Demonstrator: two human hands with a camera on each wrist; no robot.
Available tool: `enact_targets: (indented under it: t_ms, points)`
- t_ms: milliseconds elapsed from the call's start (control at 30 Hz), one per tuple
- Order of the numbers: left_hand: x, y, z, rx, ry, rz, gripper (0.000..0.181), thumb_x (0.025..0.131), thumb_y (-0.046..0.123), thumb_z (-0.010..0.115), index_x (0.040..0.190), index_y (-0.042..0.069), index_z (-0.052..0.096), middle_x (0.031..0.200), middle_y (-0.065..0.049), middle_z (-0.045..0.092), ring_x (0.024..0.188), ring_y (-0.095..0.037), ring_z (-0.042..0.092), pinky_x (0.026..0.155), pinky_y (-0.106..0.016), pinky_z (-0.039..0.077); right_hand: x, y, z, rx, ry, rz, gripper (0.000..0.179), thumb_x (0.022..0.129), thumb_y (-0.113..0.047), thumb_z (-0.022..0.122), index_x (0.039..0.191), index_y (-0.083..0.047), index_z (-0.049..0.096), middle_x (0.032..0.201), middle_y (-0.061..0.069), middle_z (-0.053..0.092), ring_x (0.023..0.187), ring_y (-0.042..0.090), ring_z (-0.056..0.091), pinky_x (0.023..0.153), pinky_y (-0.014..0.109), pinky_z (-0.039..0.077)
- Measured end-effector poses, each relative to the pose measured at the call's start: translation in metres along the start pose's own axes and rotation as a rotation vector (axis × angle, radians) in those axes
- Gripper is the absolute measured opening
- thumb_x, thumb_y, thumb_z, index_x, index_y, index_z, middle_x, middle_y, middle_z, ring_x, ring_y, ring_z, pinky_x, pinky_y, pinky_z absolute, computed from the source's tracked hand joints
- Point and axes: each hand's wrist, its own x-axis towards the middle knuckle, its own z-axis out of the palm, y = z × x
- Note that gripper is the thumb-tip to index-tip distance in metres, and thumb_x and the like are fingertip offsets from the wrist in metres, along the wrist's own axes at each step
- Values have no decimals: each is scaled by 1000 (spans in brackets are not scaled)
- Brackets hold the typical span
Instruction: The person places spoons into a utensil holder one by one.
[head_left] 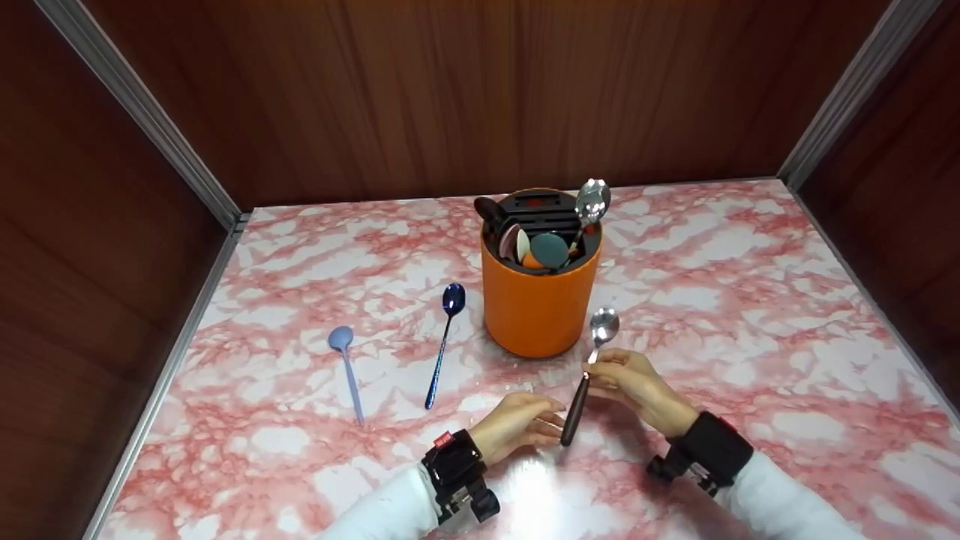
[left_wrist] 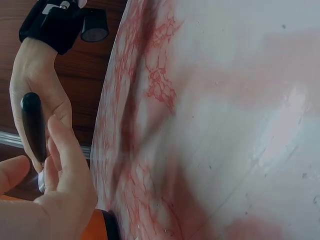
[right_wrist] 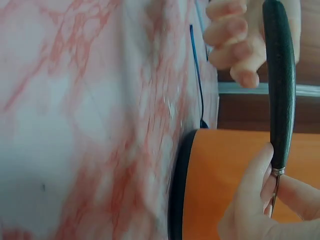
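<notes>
My right hand (head_left: pixel 639 390) pinches a spoon with a dark handle (head_left: pixel 576 411) at the neck, where the handle meets the metal. Its shiny bowl (head_left: pixel 604 325) points away toward the back, in front of the orange holder. Close to the handle's lower end is my left hand (head_left: pixel 516 426), fingers loosely bent and not wrapped round it. In the right wrist view the dark handle (right_wrist: pixel 281 85) stands between thumb and fingers of the right hand (right_wrist: pixel 250 200). The left hand (right_wrist: pixel 235 45) appears beside the handle's far end; whether it touches cannot be told.
An orange utensil holder (head_left: pixel 536 315) with a black slotted top carries several spoons and other utensils. Left of it lie a dark blue spoon (head_left: pixel 439 360) and a light blue spoon (head_left: pixel 350 375) on the pink marbled table (head_left: pixel 750 315). Brown wood panels (head_left: pixel 465 97) enclose the table.
</notes>
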Motion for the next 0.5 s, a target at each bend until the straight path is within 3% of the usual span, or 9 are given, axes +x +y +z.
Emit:
enact_targets:
  t_ms: [233,500]
  points:
    - [-1,0,1,13,-51,9,24,94,5,60,111,-11,65,86,2,66,73,-6,63,74,-22,59,-3,5,6,-36,21,8,11,94,0,56,104,0,52,86,-1,59,75,7,62,80,23,60]
    - [-2,0,3,55,-31,6,25,89,2,66,110,-12,67,75,4,67,65,-4,62,64,-18,55,-6,5,7,-29,8,-4,13,94,-2,60,101,-3,49,86,0,57,75,7,63,80,25,60]
